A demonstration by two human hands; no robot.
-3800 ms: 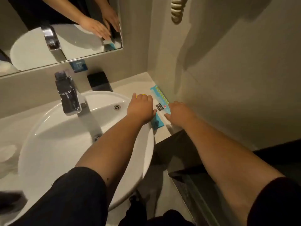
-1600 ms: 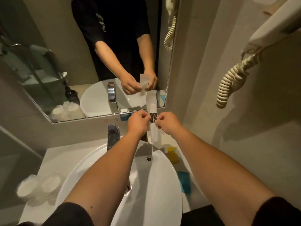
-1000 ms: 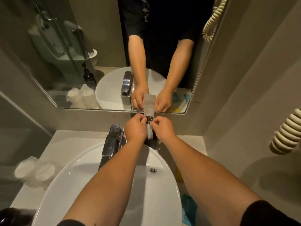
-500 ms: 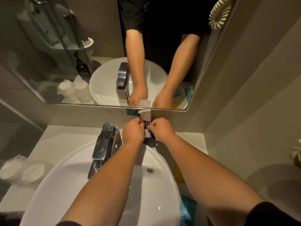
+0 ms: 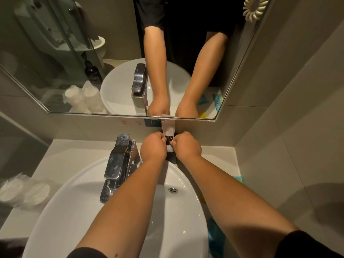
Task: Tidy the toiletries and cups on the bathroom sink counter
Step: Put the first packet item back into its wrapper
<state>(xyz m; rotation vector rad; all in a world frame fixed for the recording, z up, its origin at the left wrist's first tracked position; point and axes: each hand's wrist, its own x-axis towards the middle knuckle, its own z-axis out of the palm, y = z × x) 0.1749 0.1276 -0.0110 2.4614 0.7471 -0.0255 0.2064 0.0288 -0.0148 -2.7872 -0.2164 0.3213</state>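
My left hand (image 5: pixel 153 147) and my right hand (image 5: pixel 188 147) both pinch a long white toiletry packet (image 5: pixel 169 130) with a black label, held upright against the back wall behind the basin. Its lower end goes into a black holder (image 5: pixel 172 158) on the counter, mostly hidden by my hands. Two plastic-wrapped white cups (image 5: pixel 22 191) stand at the counter's left. Blue packets (image 5: pixel 216 239) lie on the counter right of the basin, partly under my right arm, with another blue packet (image 5: pixel 238 179) farther back.
A white round basin (image 5: pixel 78 211) fills the counter (image 5: pixel 74 155), with a chrome tap (image 5: pixel 119 161) at its back. The mirror (image 5: pixel 111 53) hangs just above. A tiled wall (image 5: pixel 288 146) closes the right side, and a coiled cord (image 5: pixel 254 8) hangs at the top.
My hands have brought the white packet from the right counter to the back wall and lowered it into the black holder; less of it shows above my fingers than half a second ago.
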